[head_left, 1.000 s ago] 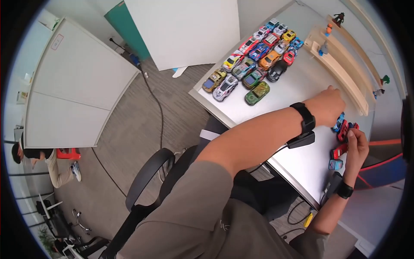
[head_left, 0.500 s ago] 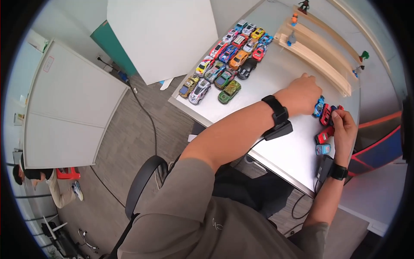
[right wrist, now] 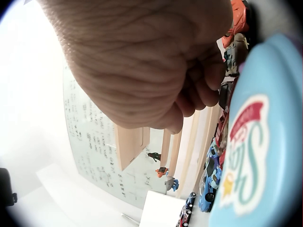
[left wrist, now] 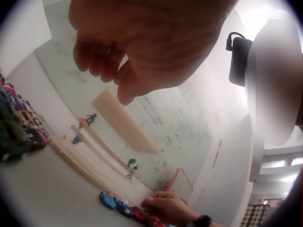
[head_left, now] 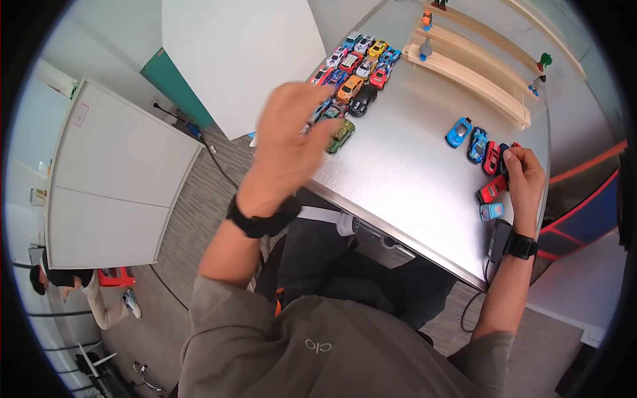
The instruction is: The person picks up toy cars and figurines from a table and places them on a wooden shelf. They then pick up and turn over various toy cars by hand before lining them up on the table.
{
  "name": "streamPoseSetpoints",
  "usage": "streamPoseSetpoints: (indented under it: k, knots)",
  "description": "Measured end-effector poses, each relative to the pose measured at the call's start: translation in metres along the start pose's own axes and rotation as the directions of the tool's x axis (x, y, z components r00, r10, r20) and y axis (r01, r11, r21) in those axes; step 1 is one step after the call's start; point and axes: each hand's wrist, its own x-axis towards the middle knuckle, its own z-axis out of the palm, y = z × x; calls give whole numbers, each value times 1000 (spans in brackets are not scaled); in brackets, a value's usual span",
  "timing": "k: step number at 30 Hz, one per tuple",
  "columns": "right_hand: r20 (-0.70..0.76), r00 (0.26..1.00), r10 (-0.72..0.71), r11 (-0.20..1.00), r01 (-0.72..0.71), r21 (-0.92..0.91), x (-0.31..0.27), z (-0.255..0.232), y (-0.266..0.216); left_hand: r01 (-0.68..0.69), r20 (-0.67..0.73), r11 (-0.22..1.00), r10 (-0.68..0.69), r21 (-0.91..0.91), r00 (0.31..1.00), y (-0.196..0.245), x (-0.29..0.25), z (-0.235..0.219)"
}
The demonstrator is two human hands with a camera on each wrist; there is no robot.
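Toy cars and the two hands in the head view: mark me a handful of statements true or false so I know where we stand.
1. The left hand is gripping the green car. False: it holds nothing.
2. The right hand has its fingers at the dark blue car. True.
3. The plain blue car stands next to the patterned blue car. True.
4. The black car is beside the right hand. False: it is in the large group of cars, on the left-hand side.
5. The orange figure lies among the cars. False: it is upright on the wooden rails.
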Motion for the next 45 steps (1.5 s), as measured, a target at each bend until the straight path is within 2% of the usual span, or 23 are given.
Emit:
streamPoseSetpoints:
  k: [2,3,5,6,8,15,17,23,27,30,34,35,37,43,45]
  knots:
    - [4,999,-36,999,36,-13,-1,1,-3,159,7,975,-162,153,987,-16,-26,-22]
    - [1,999,-34,999,34,-13,0,1,-1,157,10,976,-160,151,987,-26,-39,-28]
    - [19,998,-62,998,62,5,1,1,5,254,-9,946,-258,201,966,-39,-58,-33]
    - [18,998,-63,998,63,0,1,1,5,255,-10,947,-258,196,966,-40,-65,-32]
    - [16,998,-53,997,52,52,0,3,4,446,17,893,-448,55,894,-41,-74,-30]
    - [6,999,-53,998,53,19,1,2,4,418,54,905,-423,74,905,-56,-88,-20]
    - [25,998,-62,998,62,31,1,2,6,341,38,931,-348,131,937,-60,-89,-21]
    - [21,998,-54,999,54,9,-1,1,-1,373,107,916,-390,147,915,-52,-80,-28]
    - [20,998,-58,998,58,32,0,2,3,341,133,919,-371,199,919,-53,-78,-32]
    - [17,992,-122,992,122,-11,-1,1,0,286,111,935,-313,211,943,-50,-72,-29]
    - [-31,988,-150,989,149,-18,-3,4,-3,263,165,917,-321,299,933,-56,-75,-32]
    - [-38,988,-147,989,146,-34,-4,4,-7,245,173,932,-297,269,939,-55,-74,-32]
    - [-44,989,-140,990,139,-25,-2,4,-1,346,190,880,-420,326,888,-55,-73,-33]
    - [-30,993,-111,994,111,-6,-5,1,-8,397,125,860,-454,321,882,-56,-77,-30]
    - [-49,988,-145,989,144,-10,-4,2,-7,387,111,863,-441,326,891,-61,-80,-30]
